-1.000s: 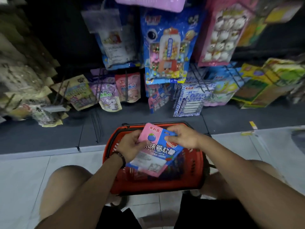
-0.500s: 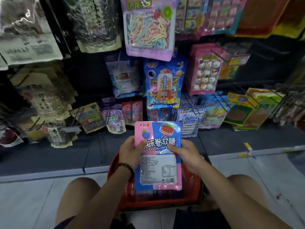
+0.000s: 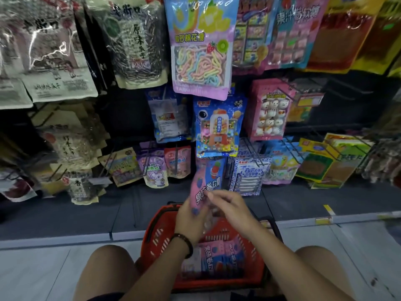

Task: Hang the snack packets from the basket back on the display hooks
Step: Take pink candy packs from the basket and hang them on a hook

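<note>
Above the far rim of the red basket (image 3: 152, 233), the left hand (image 3: 191, 216) gripped the lower end of a pink-and-blue snack packet (image 3: 208, 179) held upright just below the blue hanging packet (image 3: 219, 127), while the right hand (image 3: 230, 205) pinched its right edge with curled fingers, matching packets (image 3: 213, 257) lying in the basket.
</note>
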The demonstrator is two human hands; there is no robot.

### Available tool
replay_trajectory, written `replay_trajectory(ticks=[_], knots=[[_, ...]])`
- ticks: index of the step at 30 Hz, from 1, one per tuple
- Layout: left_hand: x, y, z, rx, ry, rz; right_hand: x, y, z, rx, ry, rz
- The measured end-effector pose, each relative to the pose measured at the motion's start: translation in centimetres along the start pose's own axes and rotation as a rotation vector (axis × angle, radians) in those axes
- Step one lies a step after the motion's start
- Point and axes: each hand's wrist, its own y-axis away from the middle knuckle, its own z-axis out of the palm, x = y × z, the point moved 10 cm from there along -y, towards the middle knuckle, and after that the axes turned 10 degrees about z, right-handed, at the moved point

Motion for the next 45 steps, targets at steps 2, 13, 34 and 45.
replay_trajectory(ticks=[2,13,34,45], knots=[[-0.4,-0.5,-1.8,0.081,-0.018,-0.051,-0.4,-0.3,-2.0,0.122,0.101,-0.052],[-0.4,-3.7,-2.7,-0.090,0.012,-0.067,0.6,-2.9,-6.4,0.191,-0.139,0.080],[-6.8,-11.5,-0.1,-0.008,-0.117,-0.024,7.3,-10.5,-10.5,0.339,-0.013,0.067],[-15.6,-16.9,3.1,-0.038,-0.055,-0.227,12.4,-18.4,-12.2,0.311,0.003,0.174]])
